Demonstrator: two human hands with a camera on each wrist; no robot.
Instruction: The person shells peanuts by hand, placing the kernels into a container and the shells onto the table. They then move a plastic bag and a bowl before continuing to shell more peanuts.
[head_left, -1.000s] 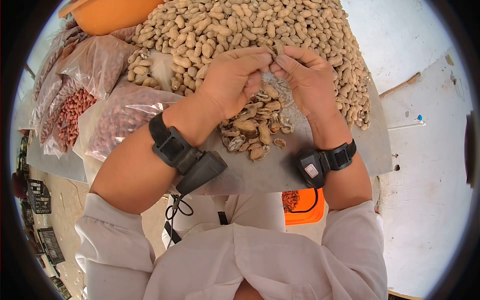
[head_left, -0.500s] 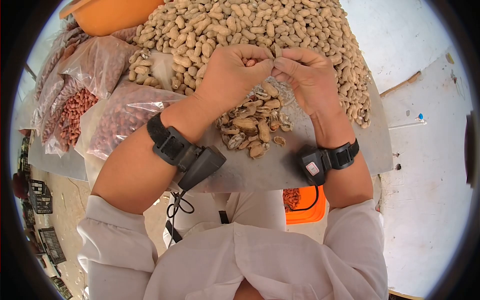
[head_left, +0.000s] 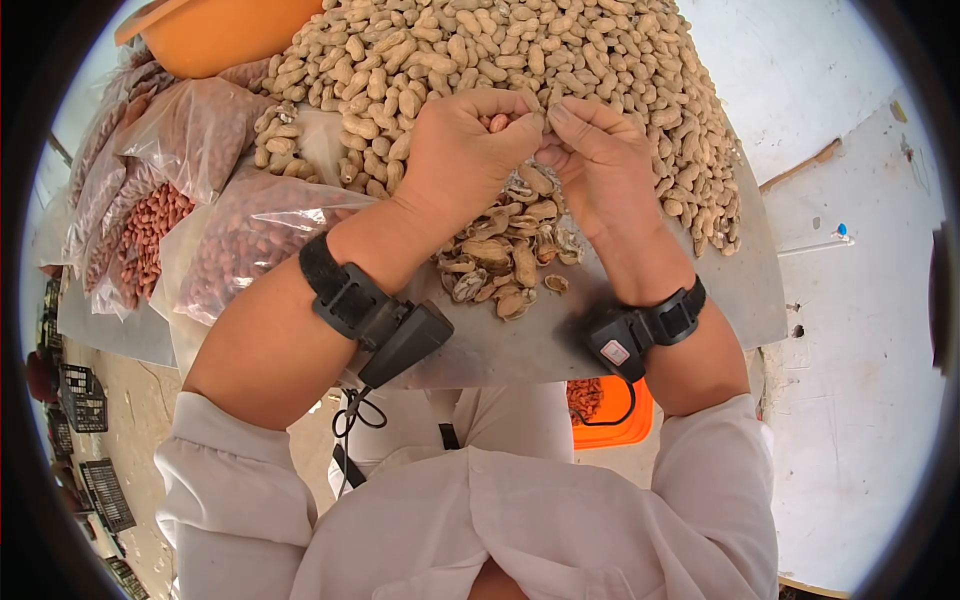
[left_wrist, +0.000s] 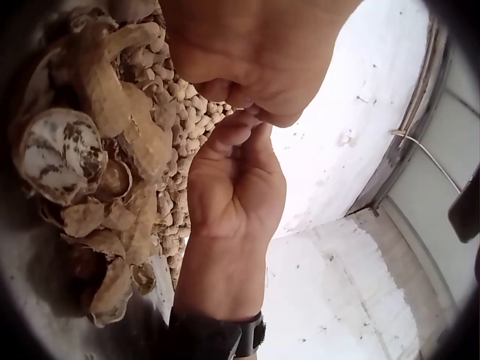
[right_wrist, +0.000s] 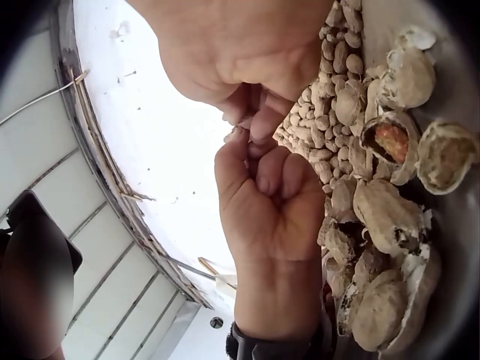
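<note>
My left hand [head_left: 465, 145] is raised over the table with its fingers curled round reddish peanut kernels [head_left: 498, 123], which show between thumb and forefinger. Its fingertips meet those of my right hand [head_left: 605, 160], whose thumb and forefinger pinch together at a peanut shell mostly hidden by the fingers. In the right wrist view the fingertips of both hands overlap. Below the hands lies a small heap of cracked, empty peanut shells [head_left: 490, 255]. Behind them spreads a large pile of whole peanuts [head_left: 560, 50].
Clear plastic bags of red kernels [head_left: 245, 235] stand on the left of the metal table [head_left: 480, 350]. An orange basin [head_left: 230, 35] is at the back left. Below the table edge is an orange container [head_left: 620, 425] with kernels. A white wall [head_left: 860, 330] borders the right.
The shell piece that stood up between the fingertips is now hidden. My right hand has shifted slightly left and its wrist has turned. Kernels came into view in my left hand.
</note>
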